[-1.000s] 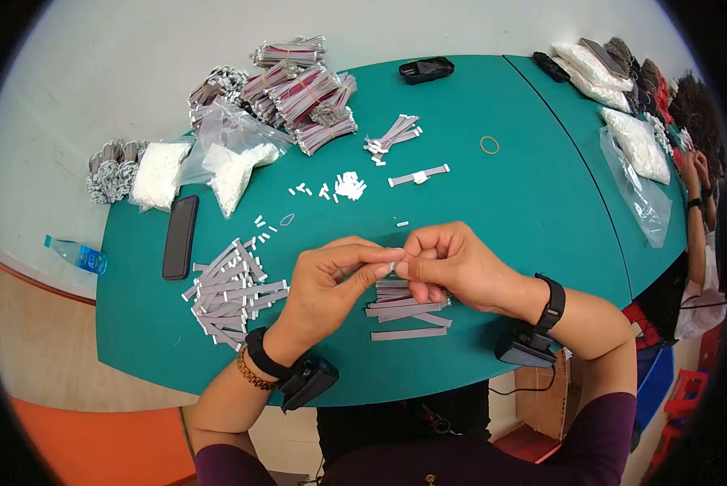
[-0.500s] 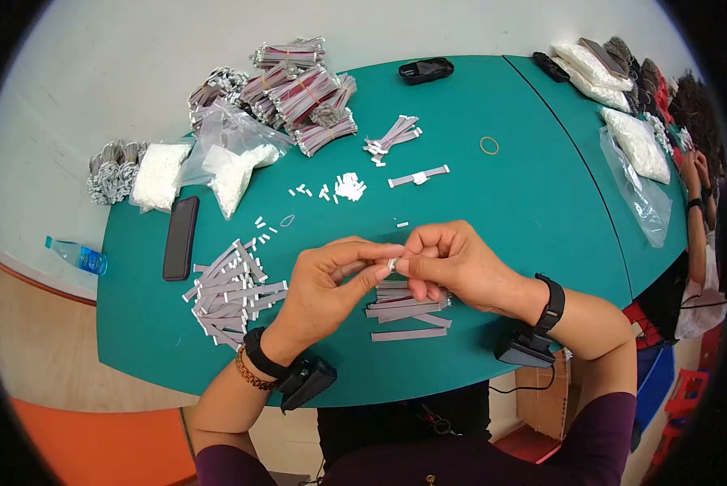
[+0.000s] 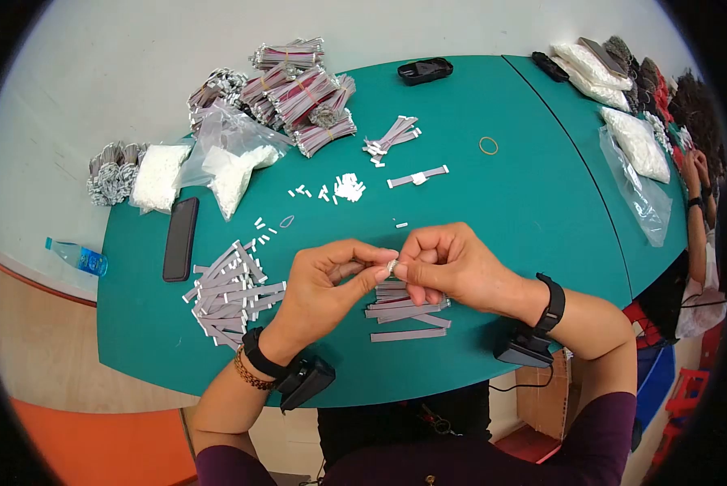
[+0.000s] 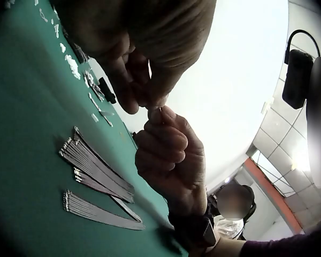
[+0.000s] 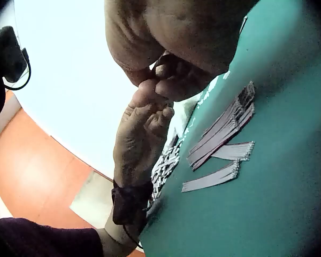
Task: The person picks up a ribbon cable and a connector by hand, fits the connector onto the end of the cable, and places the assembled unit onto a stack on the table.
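Note:
Over the table's middle, my left hand (image 3: 331,283) and right hand (image 3: 456,267) meet fingertip to fingertip, pinching a tiny white connector piece (image 3: 392,266) between them. The fingers hide most of it, and I cannot tell whether a ribbon is attached. Just below lie grey ribbon cables (image 3: 408,334) with white ends, partly under the right hand's fingers. In the left wrist view the right hand (image 4: 168,155) touches the left hand's fingertips; in the right wrist view the left hand (image 5: 142,134) reaches up to the right one. A single white connector (image 3: 402,225) rests above the hands.
Left on the green table (image 3: 533,211) are a heap of ribbon cables (image 3: 230,292) and a phone (image 3: 180,239). Behind stand bags of white pieces (image 3: 159,176) and bundled cables (image 3: 302,89). White connectors (image 3: 349,187) lie mid-table. Another person's hands (image 3: 694,172) are at far right.
The fingertips have shifted slightly around the small white piece, which shows tilted a little differently between them. Both arms stay nearly in place.

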A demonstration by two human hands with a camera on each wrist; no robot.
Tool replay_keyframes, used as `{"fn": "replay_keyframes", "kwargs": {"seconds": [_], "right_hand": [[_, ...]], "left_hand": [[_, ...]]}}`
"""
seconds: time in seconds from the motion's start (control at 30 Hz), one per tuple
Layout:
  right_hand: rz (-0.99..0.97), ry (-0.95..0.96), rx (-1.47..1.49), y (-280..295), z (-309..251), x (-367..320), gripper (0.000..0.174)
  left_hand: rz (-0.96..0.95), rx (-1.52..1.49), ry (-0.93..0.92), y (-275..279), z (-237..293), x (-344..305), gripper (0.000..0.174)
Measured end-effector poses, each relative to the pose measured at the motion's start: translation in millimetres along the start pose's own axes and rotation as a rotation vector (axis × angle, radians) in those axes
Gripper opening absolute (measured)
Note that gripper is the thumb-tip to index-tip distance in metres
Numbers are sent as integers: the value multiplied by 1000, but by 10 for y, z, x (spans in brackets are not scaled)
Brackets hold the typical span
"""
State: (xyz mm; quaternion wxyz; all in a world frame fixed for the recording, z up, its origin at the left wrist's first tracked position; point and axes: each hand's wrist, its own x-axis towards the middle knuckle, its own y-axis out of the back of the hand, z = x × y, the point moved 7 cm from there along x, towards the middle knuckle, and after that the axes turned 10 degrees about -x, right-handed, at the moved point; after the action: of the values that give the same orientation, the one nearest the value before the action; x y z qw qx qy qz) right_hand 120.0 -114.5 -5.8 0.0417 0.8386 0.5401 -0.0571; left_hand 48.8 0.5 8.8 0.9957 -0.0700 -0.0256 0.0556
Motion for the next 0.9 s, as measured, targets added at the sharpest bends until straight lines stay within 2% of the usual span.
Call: {"fn": "replay_keyframes", "kwargs": {"seconds": [0.9], "right_hand": [[-56,-23,25,-13,17,27,14]], "left_hand": [[-29,-10,11,-10,7,14,18]]}}
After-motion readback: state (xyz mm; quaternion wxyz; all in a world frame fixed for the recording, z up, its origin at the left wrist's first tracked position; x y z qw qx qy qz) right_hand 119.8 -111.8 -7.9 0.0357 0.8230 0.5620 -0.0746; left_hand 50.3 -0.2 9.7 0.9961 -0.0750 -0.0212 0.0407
